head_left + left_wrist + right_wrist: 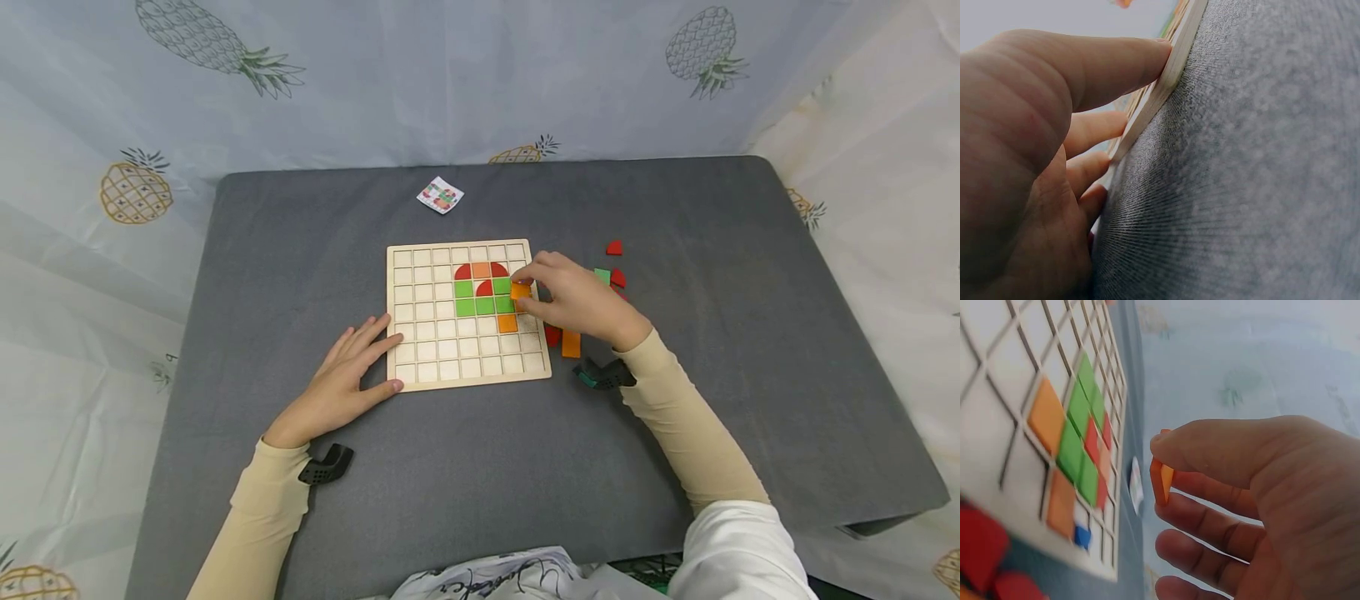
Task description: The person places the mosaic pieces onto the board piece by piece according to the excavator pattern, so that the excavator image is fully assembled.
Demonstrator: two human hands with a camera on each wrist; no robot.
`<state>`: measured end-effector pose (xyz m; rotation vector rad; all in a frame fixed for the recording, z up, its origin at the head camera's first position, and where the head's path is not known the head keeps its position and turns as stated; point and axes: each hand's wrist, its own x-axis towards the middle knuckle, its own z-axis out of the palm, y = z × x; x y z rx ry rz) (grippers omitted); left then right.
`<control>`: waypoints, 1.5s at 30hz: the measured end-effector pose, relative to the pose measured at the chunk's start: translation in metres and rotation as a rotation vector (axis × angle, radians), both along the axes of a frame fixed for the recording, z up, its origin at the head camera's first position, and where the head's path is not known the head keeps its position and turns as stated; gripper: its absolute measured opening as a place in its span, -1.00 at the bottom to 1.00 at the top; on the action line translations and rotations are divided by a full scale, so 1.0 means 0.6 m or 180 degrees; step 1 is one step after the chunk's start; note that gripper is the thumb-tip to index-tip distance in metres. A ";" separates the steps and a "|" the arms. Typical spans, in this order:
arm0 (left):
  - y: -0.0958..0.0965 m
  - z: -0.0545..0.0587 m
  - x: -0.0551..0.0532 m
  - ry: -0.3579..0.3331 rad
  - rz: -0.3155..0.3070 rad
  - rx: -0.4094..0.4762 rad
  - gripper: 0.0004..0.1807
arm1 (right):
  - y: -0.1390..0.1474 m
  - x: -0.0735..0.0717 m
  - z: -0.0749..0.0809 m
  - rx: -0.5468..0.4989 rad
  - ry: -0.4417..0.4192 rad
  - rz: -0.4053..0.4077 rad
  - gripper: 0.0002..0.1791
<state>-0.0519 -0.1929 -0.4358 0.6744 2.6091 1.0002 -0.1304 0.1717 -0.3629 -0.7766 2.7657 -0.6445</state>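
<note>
White sleeve cloth lay nearest the camera, and from it the person's right arm ran forward to the right edge of the gridded board on the grey bench. At its end the right hand pinched an orange tile between thumb and fingertip, the gap no wider than the tile, its other fingers loosely bent. That tile looked square, with no clear long axis; in the right wrist view it showed nearly edge-on, its face roughly parallel to the board and apparently a little clear of it. From the hand, it lay to the left, over the outer columns just right of the green pieces, so the relation that seemed to matter was its sides against the grid lines below. A small blue patch showed among the cells there. Clearly the right hand was nearer; the left hand, fingers spread and grasping nothing, rested its tips along the board's left edge. Loose red pieces lay beyond the right hand.
</note>
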 end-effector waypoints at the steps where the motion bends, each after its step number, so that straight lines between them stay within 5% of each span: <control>1: 0.000 0.000 0.000 0.0002 -0.0002 0.0008 -0.23 | -0.007 0.000 -0.002 0.0012 -0.0004 0.0051 -0.61; 16: 0.001 0.008 0.000 -0.0038 -0.0013 0.0009 -0.25 | -0.054 0.003 -0.036 -0.0006 0.0061 0.0420 -0.67; 45: 0.000 0.005 0.001 0.0008 0.0005 0.0016 -0.24 | -0.065 0.014 -0.057 0.0158 0.0004 0.0421 -0.68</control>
